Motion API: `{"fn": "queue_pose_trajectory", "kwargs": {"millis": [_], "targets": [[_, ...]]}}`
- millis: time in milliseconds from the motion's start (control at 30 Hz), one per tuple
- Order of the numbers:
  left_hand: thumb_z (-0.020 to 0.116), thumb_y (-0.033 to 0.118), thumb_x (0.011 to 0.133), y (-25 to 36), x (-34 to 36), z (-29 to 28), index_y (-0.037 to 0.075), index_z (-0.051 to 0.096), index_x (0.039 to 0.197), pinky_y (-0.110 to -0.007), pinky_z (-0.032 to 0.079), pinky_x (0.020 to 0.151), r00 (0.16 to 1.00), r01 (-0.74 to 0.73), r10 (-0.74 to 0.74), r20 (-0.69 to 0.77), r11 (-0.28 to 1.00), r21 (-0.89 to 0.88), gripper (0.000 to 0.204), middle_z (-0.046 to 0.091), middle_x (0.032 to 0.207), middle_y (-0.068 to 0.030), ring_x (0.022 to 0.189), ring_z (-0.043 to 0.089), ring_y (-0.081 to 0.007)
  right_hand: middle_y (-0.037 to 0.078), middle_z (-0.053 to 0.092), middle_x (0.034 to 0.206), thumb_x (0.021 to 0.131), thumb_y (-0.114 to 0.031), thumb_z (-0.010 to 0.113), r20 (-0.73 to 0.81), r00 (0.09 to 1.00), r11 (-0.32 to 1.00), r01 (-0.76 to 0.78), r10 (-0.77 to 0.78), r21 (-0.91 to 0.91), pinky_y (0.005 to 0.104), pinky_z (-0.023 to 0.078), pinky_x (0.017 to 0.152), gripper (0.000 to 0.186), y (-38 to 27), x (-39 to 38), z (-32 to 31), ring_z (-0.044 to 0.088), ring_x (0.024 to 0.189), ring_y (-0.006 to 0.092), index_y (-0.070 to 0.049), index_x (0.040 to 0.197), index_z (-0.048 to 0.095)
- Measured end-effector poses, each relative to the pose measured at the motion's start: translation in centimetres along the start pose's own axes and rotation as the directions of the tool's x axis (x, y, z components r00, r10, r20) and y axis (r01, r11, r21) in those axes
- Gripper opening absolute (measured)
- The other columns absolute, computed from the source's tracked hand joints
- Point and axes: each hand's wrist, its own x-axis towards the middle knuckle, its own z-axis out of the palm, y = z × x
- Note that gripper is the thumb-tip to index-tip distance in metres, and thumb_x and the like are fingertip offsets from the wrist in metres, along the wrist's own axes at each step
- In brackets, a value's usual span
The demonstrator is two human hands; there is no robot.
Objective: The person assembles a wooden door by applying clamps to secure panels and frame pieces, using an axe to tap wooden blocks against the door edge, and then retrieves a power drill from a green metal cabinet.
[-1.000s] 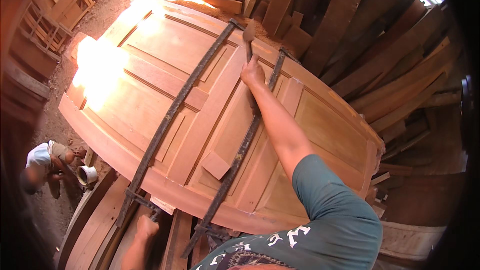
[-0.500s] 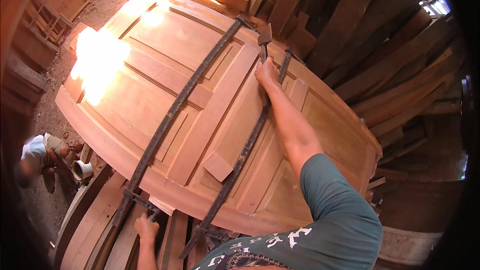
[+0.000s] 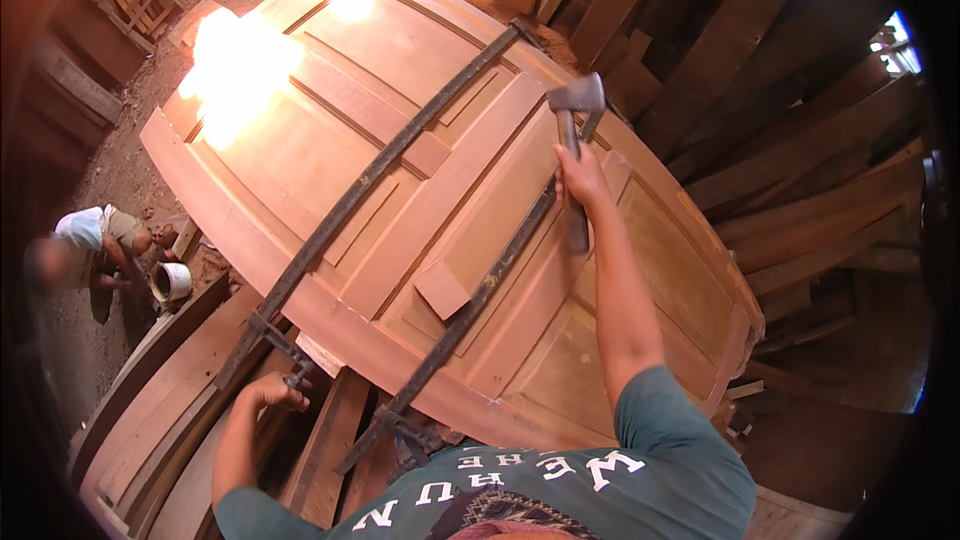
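A large panelled wooden door [image 3: 400, 70] lies flat in front of me, held by two long dark bar clamps [image 3: 370, 180] that run across it. My right hand [image 3: 580, 175] is raised over the far side of the door, shut on the handle of a hatchet [image 3: 576, 100] whose metal head points up near the second clamp's far end [image 3: 520, 240]. My left hand [image 3: 272, 392] rests at the near edge, fingers curled at the screw end of the left clamp. A small loose wooden block [image 3: 442, 288] lies on the door between the clamps.
Planks and timber [image 3: 780, 110] are stacked along the right and far sides. More boards [image 3: 170, 410] lie under the door's near edge. At the left another person [image 3: 95, 245] crouches on the dirt floor next to a white bucket [image 3: 170, 282]. Sunlight glares on the door's far left.
My right hand has lifted the hatchet up and away from the door's far edge. My left hand has moved up to the left clamp's near end.
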Motion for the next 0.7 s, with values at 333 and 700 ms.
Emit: {"fn": "queue_pose_trajectory", "kwargs": {"millis": [333,700], "targets": [[0.072,0.015,0.073,-0.4,-0.1,4.4,-0.002,0.073,0.099,-0.045,0.056,0.087,0.734,0.045,0.308,-0.606,0.868,0.495,0.031,0.072,0.093,-0.0292,0.093,0.072,-0.0423,0.004,0.055,0.069,0.095,-0.016,0.069,-0.011,0.966,0.963,-0.256,0.258,0.089,0.0317,0.047,0.039,0.028,12.0,-25.8,-7.9,0.054,0.045,0.0135,-0.004,0.111,0.049],[0.064,0.015,0.078,0.2,-1.1,6.7,0.003,0.075,0.109,-0.048,0.053,0.095,0.616,0.175,0.310,-0.724,0.843,0.509,0.035,0.071,0.112,-0.0282,0.110,0.068,-0.0423,0.003,0.057,0.071,0.086,-0.008,0.074,0.101,0.915,0.866,-0.403,0.391,0.297,0.0308,0.049,0.040,0.035,20.6,-39.2,-10.4,0.055,0.046,0.0135,-0.007,0.112,0.051]]}}
